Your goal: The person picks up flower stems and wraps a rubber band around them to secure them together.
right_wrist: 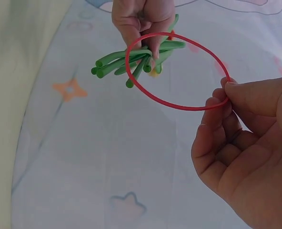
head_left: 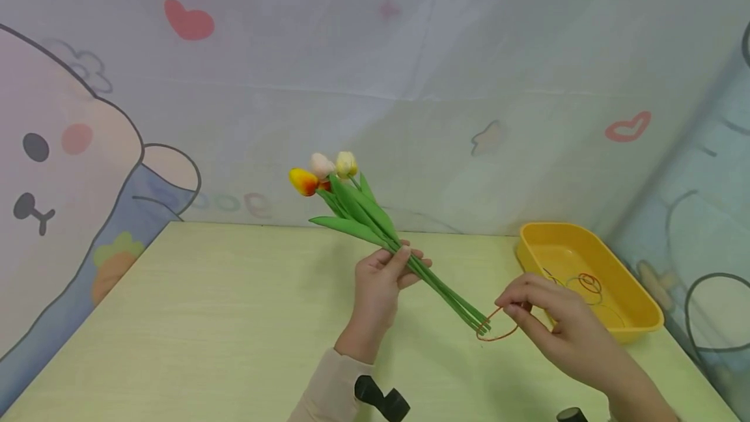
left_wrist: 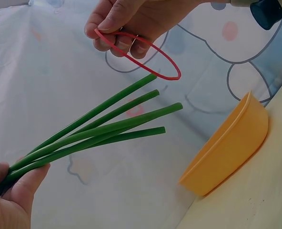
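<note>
In the head view, my left hand [head_left: 375,282] grips a bunch of artificial tulips [head_left: 366,208] by the green stems, thumb across them. The yellow-orange, pale pink and cream blooms point up and left. Their cut stem ends [left_wrist: 165,112] fan out freely beyond the hand in the left wrist view. Thumb and fingertips of my right hand [head_left: 565,327] pinch a thin red rubber band [right_wrist: 198,109], which hangs as an open loop. The loop overlaps the stem ends in the head view; in the left wrist view it appears just above them.
At the right of the pale wooden table [head_left: 234,318] stands a yellow tray [head_left: 635,301] with several coloured rubber bands [head_left: 588,282] inside. Behind the table hangs a cloth [head_left: 351,38] printed with hearts and a cartoon bear.
</note>
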Demonstrator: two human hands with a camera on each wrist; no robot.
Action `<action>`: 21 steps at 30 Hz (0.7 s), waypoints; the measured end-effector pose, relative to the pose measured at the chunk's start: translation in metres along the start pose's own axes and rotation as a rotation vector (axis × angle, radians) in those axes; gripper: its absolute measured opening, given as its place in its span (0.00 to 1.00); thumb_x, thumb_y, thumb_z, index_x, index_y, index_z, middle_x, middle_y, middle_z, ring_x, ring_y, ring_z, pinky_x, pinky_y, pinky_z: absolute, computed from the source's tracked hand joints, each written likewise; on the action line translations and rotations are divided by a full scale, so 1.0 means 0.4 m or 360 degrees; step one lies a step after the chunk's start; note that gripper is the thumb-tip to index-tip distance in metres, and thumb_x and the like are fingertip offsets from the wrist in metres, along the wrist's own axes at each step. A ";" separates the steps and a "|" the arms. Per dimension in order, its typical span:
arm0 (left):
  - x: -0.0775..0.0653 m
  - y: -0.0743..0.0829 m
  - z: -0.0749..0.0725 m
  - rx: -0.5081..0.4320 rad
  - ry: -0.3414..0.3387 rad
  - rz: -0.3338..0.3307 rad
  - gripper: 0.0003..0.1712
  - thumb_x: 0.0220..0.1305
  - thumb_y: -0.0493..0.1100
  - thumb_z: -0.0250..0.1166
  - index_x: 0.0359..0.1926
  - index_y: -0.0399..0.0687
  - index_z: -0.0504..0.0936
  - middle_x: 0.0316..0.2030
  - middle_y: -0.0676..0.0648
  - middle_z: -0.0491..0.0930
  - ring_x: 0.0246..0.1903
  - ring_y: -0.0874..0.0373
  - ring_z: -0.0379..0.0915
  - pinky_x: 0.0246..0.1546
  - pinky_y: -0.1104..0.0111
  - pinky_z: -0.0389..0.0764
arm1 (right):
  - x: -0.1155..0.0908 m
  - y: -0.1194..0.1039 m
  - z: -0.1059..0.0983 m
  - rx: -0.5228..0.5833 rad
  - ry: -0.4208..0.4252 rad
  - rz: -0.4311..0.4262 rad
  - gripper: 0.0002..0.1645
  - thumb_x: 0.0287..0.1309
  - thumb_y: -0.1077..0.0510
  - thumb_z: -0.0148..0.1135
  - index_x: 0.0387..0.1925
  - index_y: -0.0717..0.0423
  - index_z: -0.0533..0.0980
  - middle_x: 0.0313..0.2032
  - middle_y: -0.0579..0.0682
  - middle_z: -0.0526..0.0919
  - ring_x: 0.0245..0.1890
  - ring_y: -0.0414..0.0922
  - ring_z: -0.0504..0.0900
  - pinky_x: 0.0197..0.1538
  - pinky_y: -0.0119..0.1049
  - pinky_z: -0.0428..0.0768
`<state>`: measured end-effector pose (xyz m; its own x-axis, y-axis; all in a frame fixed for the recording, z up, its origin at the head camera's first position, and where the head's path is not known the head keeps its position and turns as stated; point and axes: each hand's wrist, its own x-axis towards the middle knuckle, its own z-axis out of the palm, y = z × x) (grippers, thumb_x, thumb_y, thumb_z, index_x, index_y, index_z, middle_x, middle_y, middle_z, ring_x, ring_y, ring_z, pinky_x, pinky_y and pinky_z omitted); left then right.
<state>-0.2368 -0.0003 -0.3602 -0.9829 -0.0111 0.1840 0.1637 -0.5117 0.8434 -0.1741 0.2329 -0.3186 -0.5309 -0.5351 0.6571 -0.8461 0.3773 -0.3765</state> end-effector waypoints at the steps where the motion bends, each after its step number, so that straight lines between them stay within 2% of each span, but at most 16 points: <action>1: 0.000 0.000 0.001 -0.0004 -0.0003 -0.0004 0.11 0.69 0.32 0.57 0.41 0.22 0.76 0.30 0.48 0.82 0.34 0.55 0.85 0.45 0.61 0.84 | 0.000 -0.001 0.000 -0.0007 -0.0008 0.0014 0.26 0.49 0.80 0.62 0.41 0.47 0.78 0.37 0.40 0.79 0.34 0.32 0.73 0.37 0.24 0.74; 7: -0.004 0.002 0.011 -0.0024 -0.0049 0.0006 0.11 0.68 0.32 0.58 0.38 0.21 0.77 0.30 0.48 0.82 0.32 0.57 0.85 0.44 0.62 0.84 | 0.007 0.002 0.001 -0.0034 0.0016 -0.0026 0.20 0.53 0.76 0.63 0.40 0.50 0.78 0.38 0.39 0.79 0.34 0.33 0.73 0.37 0.25 0.75; 14: -0.010 -0.001 0.018 -0.0025 -0.0095 -0.0035 0.10 0.69 0.30 0.55 0.43 0.21 0.75 0.29 0.49 0.82 0.31 0.59 0.84 0.43 0.63 0.85 | 0.015 0.009 0.002 -0.0052 0.0052 -0.0051 0.22 0.51 0.77 0.64 0.40 0.49 0.78 0.37 0.39 0.79 0.34 0.34 0.73 0.37 0.24 0.74; 21: -0.014 -0.002 0.022 -0.0015 -0.0129 -0.0020 0.11 0.68 0.30 0.57 0.40 0.19 0.76 0.29 0.49 0.82 0.31 0.59 0.84 0.43 0.63 0.85 | 0.025 0.013 0.001 -0.0040 0.0058 -0.0082 0.21 0.50 0.78 0.64 0.39 0.53 0.79 0.36 0.41 0.79 0.34 0.34 0.73 0.38 0.23 0.74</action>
<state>-0.2306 0.0079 -0.3574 -0.9746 0.0650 0.2142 0.1502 -0.5197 0.8410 -0.1840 0.2292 -0.3143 -0.4844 -0.5263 0.6988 -0.8706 0.3691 -0.3254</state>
